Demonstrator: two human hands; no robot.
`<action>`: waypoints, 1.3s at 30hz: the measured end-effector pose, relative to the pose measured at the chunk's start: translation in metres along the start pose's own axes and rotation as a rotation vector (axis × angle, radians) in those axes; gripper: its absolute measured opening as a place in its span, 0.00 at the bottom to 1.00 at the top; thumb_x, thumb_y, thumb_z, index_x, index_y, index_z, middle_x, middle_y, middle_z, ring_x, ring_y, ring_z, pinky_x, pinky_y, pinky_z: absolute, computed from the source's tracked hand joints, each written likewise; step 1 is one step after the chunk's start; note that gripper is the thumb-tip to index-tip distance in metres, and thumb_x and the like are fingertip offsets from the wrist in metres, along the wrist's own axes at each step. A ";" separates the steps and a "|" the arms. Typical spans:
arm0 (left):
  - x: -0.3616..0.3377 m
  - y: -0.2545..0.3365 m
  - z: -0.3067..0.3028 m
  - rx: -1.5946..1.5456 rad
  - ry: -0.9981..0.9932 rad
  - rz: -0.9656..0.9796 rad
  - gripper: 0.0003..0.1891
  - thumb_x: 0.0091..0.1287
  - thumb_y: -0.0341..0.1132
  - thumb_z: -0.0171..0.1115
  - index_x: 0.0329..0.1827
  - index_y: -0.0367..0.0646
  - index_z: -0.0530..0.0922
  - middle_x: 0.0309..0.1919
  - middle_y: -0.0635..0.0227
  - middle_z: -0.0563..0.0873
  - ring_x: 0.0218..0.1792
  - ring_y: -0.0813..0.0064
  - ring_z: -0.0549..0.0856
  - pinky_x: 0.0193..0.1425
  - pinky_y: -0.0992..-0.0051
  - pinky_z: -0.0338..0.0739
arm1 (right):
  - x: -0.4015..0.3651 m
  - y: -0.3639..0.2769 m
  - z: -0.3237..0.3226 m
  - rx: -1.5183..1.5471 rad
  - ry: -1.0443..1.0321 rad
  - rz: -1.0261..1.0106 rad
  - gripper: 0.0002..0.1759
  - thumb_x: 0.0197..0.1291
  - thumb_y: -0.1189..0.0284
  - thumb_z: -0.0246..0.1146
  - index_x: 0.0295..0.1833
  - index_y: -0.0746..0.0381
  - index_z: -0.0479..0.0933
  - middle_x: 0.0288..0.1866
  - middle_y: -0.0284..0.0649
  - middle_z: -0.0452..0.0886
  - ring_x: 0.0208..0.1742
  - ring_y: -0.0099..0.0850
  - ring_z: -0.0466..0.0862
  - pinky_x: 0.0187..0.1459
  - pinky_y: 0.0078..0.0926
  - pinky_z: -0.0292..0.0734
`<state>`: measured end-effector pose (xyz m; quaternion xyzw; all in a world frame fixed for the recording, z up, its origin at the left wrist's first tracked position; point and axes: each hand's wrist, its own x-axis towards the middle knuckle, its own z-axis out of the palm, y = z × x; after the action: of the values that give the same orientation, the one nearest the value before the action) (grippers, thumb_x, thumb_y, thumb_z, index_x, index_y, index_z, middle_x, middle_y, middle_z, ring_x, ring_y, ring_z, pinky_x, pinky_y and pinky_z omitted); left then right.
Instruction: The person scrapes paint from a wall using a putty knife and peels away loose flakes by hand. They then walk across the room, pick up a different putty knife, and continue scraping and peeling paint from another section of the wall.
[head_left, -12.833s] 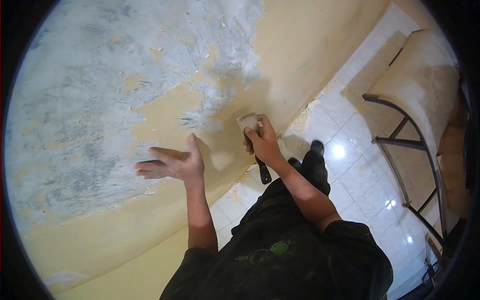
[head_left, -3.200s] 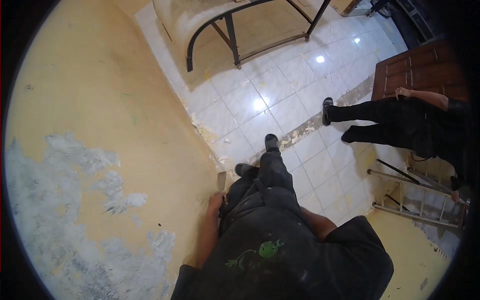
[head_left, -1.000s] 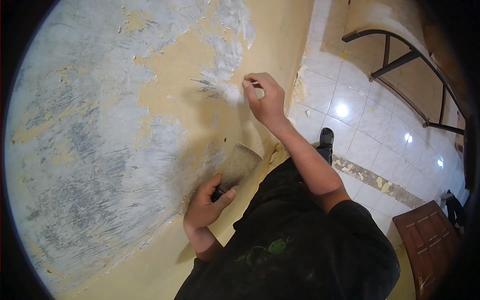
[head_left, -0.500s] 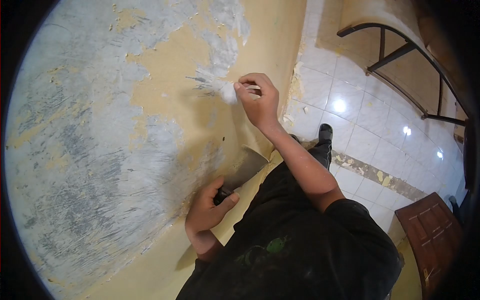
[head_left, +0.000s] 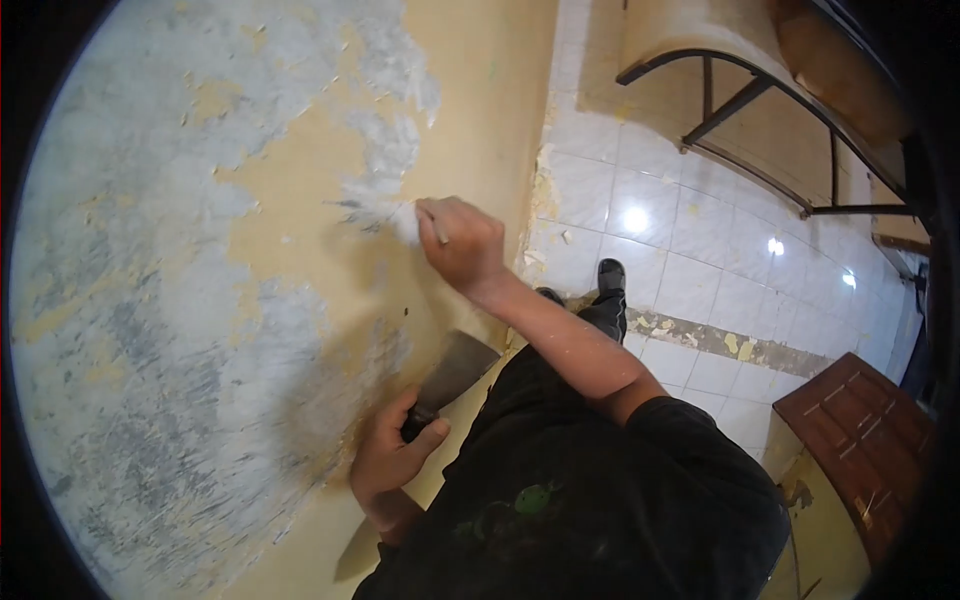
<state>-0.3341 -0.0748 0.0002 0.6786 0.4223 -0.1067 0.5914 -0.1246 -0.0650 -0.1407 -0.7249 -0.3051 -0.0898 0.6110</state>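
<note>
My left hand [head_left: 388, 452] is closed round the dark handle of a putty knife [head_left: 458, 372], its wide metal blade pointing up and right beside the wall. Higher up, my right hand [head_left: 465, 245] is pinched at the wall, fingertips right at the edge of a whitish scraped patch. A thin pale strip of peeled paint [head_left: 442, 236] shows between its fingers. The wall [head_left: 300, 205] is partly yellow paint and partly bare grey-white plaster with dark scratches. A small dark hole [head_left: 406, 312] sits in the yellow area between my hands.
White floor tiles [head_left: 640, 215] lie to the right of the wall, with paint flakes [head_left: 738, 346] scattered on a darker strip. My shoe [head_left: 611, 274] stands there. A metal-framed piece of furniture [head_left: 745, 95] is at the upper right, a brown panelled door [head_left: 855, 430] at the lower right.
The view has shifted, so the floor and furniture sit further left. My right hand has turned and its fingers are curled closer together. My left hand still grips the putty knife.
</note>
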 end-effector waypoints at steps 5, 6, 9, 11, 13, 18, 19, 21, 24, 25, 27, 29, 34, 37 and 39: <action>0.003 0.005 -0.003 0.095 -0.076 0.053 0.25 0.60 0.39 0.67 0.56 0.36 0.72 0.28 0.76 0.75 0.30 0.85 0.72 0.36 0.82 0.69 | 0.008 -0.002 -0.003 -0.066 -0.097 0.005 0.02 0.52 0.76 0.60 0.33 0.61 0.76 0.28 0.40 0.77 0.26 0.39 0.79 0.27 0.31 0.74; 0.001 0.004 -0.002 0.089 -0.066 0.044 0.25 0.60 0.39 0.67 0.56 0.36 0.72 0.28 0.76 0.75 0.30 0.85 0.72 0.36 0.82 0.69 | 0.012 -0.002 -0.004 -0.090 -0.141 -0.006 0.03 0.52 0.76 0.60 0.34 0.61 0.75 0.29 0.40 0.77 0.27 0.39 0.79 0.27 0.31 0.74; 0.001 0.008 -0.003 0.089 -0.045 0.058 0.24 0.59 0.39 0.67 0.55 0.36 0.73 0.27 0.74 0.75 0.29 0.84 0.73 0.36 0.82 0.69 | 0.015 -0.001 0.000 -0.093 -0.201 -0.009 0.04 0.53 0.77 0.59 0.35 0.61 0.73 0.30 0.41 0.76 0.28 0.40 0.78 0.26 0.31 0.73; 0.004 0.011 -0.006 0.150 -0.218 0.031 0.24 0.59 0.40 0.68 0.54 0.36 0.73 0.25 0.74 0.75 0.28 0.84 0.72 0.34 0.81 0.69 | 0.015 0.003 -0.002 -0.086 -0.220 0.001 0.04 0.52 0.77 0.59 0.35 0.62 0.72 0.31 0.42 0.76 0.28 0.40 0.78 0.26 0.31 0.72; 0.003 0.009 -0.005 0.150 -0.162 0.052 0.24 0.58 0.40 0.68 0.53 0.36 0.73 0.24 0.74 0.74 0.27 0.84 0.72 0.33 0.81 0.68 | 0.012 0.006 -0.003 0.031 -0.226 0.043 0.04 0.55 0.77 0.60 0.37 0.63 0.74 0.32 0.42 0.77 0.30 0.37 0.80 0.29 0.28 0.76; 0.000 0.008 -0.005 0.088 -0.106 -0.064 0.30 0.59 0.35 0.68 0.62 0.34 0.68 0.36 0.77 0.75 0.38 0.86 0.72 0.45 0.83 0.68 | 0.002 0.002 -0.004 0.275 -0.149 0.161 0.07 0.56 0.74 0.60 0.40 0.63 0.75 0.35 0.43 0.79 0.32 0.36 0.82 0.32 0.28 0.79; 0.001 0.009 -0.005 0.077 -0.106 -0.111 0.30 0.59 0.35 0.68 0.62 0.34 0.68 0.36 0.77 0.75 0.38 0.86 0.72 0.45 0.83 0.68 | 0.000 0.001 -0.005 0.273 -0.155 0.188 0.08 0.57 0.74 0.61 0.41 0.64 0.75 0.35 0.44 0.79 0.33 0.35 0.83 0.34 0.26 0.79; 0.001 0.010 -0.003 0.069 -0.105 -0.155 0.30 0.59 0.35 0.68 0.62 0.34 0.68 0.36 0.77 0.75 0.38 0.86 0.73 0.45 0.82 0.68 | 0.002 0.001 -0.005 0.290 -0.146 0.207 0.07 0.56 0.74 0.61 0.41 0.64 0.76 0.35 0.44 0.79 0.32 0.35 0.83 0.33 0.26 0.79; 0.002 0.013 -0.004 0.111 -0.098 -0.150 0.29 0.59 0.35 0.68 0.62 0.34 0.68 0.37 0.77 0.75 0.38 0.86 0.73 0.44 0.82 0.68 | 0.007 0.002 -0.002 0.298 -0.115 0.230 0.07 0.55 0.74 0.62 0.39 0.64 0.76 0.33 0.43 0.80 0.31 0.35 0.83 0.33 0.26 0.79; 0.003 0.013 -0.003 0.133 -0.083 -0.127 0.29 0.59 0.35 0.68 0.61 0.33 0.68 0.37 0.76 0.75 0.39 0.85 0.73 0.45 0.82 0.68 | 0.007 0.002 -0.001 0.289 -0.113 0.234 0.06 0.55 0.75 0.62 0.39 0.64 0.76 0.32 0.43 0.80 0.30 0.34 0.83 0.33 0.26 0.79; 0.002 0.015 -0.002 0.155 -0.065 -0.110 0.28 0.59 0.35 0.68 0.61 0.33 0.68 0.37 0.76 0.76 0.39 0.85 0.73 0.46 0.82 0.69 | 0.007 0.003 0.000 0.262 -0.100 0.220 0.06 0.54 0.75 0.62 0.38 0.64 0.76 0.31 0.42 0.80 0.30 0.34 0.82 0.31 0.26 0.78; 0.002 0.018 -0.003 0.125 -0.106 -0.200 0.29 0.60 0.35 0.68 0.61 0.32 0.68 0.38 0.74 0.77 0.41 0.83 0.74 0.49 0.81 0.69 | 0.005 0.003 0.002 0.239 -0.090 0.202 0.05 0.54 0.75 0.62 0.37 0.63 0.76 0.30 0.41 0.80 0.29 0.34 0.82 0.30 0.26 0.78; 0.004 0.010 0.004 0.125 -0.006 0.073 0.20 0.59 0.40 0.67 0.48 0.36 0.74 0.20 0.75 0.73 0.23 0.86 0.71 0.28 0.82 0.66 | 0.004 0.004 0.003 -0.012 0.011 -0.078 0.03 0.52 0.75 0.63 0.34 0.60 0.76 0.26 0.37 0.78 0.25 0.34 0.80 0.23 0.28 0.74; 0.005 0.012 0.003 0.127 -0.012 0.070 0.20 0.59 0.40 0.67 0.48 0.36 0.74 0.20 0.75 0.73 0.23 0.86 0.71 0.28 0.81 0.66 | 0.006 0.004 0.002 -0.084 -0.026 -0.120 0.03 0.50 0.75 0.62 0.30 0.60 0.74 0.23 0.37 0.75 0.23 0.34 0.78 0.22 0.29 0.73; 0.006 0.010 0.003 0.145 -0.022 0.065 0.20 0.59 0.40 0.67 0.48 0.35 0.74 0.20 0.75 0.73 0.23 0.86 0.71 0.28 0.81 0.66 | 0.009 0.003 -0.001 -0.099 -0.064 -0.110 0.03 0.49 0.76 0.63 0.31 0.60 0.75 0.24 0.37 0.76 0.23 0.34 0.79 0.23 0.28 0.74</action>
<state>-0.3222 -0.0738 0.0025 0.7318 0.3847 -0.1249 0.5485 -0.1156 -0.0629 -0.1384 -0.7388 -0.3591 -0.1150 0.5585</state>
